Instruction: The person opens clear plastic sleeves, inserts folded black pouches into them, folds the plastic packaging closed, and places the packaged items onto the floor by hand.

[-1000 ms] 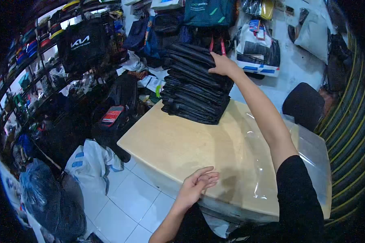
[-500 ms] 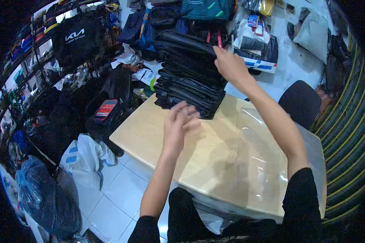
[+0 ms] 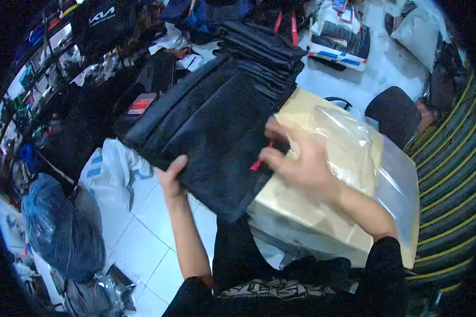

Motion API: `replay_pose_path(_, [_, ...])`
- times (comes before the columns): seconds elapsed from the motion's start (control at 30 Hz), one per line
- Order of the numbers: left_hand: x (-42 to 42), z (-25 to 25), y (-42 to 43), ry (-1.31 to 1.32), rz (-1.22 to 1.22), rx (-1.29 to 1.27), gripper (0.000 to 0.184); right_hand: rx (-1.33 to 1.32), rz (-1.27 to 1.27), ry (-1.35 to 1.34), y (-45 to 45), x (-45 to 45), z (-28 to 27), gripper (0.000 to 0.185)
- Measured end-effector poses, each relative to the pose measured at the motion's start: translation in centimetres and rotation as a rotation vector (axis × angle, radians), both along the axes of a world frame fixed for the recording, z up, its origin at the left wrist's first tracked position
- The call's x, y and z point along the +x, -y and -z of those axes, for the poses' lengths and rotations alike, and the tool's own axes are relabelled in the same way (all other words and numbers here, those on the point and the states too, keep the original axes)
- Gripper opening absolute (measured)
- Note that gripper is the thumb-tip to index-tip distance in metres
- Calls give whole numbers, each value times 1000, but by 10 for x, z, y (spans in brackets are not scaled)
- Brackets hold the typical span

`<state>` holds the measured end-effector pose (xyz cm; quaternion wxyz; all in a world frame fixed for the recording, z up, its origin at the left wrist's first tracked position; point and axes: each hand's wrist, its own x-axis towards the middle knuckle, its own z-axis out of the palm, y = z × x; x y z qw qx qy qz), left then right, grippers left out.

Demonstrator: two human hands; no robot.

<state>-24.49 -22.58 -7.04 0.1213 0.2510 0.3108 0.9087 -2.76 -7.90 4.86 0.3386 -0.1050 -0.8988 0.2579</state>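
Observation:
A flat black fabric piece (image 3: 211, 127), apparently a folded bag, spans the space in front of me, its lower part hanging past the table's near edge. My left hand (image 3: 172, 177) grips its near left edge, thumb on top and fingers hidden underneath. A small red tab (image 3: 256, 164) shows near its right edge. Close beside that tab is my right hand (image 3: 301, 161), slightly blurred, with thumb and fingers curved apart and nothing visible between them. Behind the piece rises a stack of similar black folded pieces (image 3: 264, 50).
Clear plastic sheets (image 3: 344, 127) lie on the pale wooden table (image 3: 312, 211). To the left are a white sack (image 3: 111, 174), a dark stuffed plastic bag (image 3: 58, 227) and crowded shelves. A dark chair back (image 3: 391, 116) stands beyond the table, and striped dark material lines the right.
One black piece has come off the stack toward me and now lies in my left hand. My right hand has moved from the stack's top down to the piece's right edge. The view has tilted down.

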Motion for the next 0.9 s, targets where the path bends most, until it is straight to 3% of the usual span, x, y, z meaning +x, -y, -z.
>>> replay_pose_path(0.03, [-3, -4, 22, -14, 8, -40, 65, 191, -10, -210, -25, -10, 1, 72])
replay_pose_path(0.07, [-3, -11, 34, -47, 28, -37, 68, 353, 107, -158, -30, -12, -12, 93])
replay_pose_path(0.1, [-5, -17, 43, -120, 38, -2, 70, 43, -29, -158, -39, -21, -14, 104])
replay_pose_path(0.2, [-14, -27, 59, -260, 18, 6, 72, -419, -364, 57, -29, -32, -31, 103])
replay_pose_path(0.33, [-3, -64, 70, -343, -98, -259, 73, -722, -409, -235, -16, -34, -19, 68])
replay_pose_path(0.43, [20, -78, 62, -272, -111, -313, 56, -578, -216, -392, -21, -40, -6, 44])
replay_pose_path(0.57, [55, -90, 50, -413, -269, -460, 47, -198, 238, -502, 17, -31, -12, 50])
replay_pose_path(0.6, [66, -97, 44, -461, -380, -419, 47, -209, 131, -597, 21, -34, -9, 53])
replay_pose_path(0.7, [98, -105, 18, -543, -691, -271, 50, -147, 223, -445, 70, -26, -16, 63])
replay_pose_path(0.73, [108, -107, 12, -493, -640, -211, 50, -134, 184, -444, 78, -27, -14, 66])
replay_pose_path(0.8, [112, -113, 5, -515, -932, -369, 51, -195, 31, -496, 92, -31, -13, 64])
replay_pose_path(0.9, [129, -131, 9, -518, -609, -91, 50, -87, -24, -402, 103, -15, -25, 62])
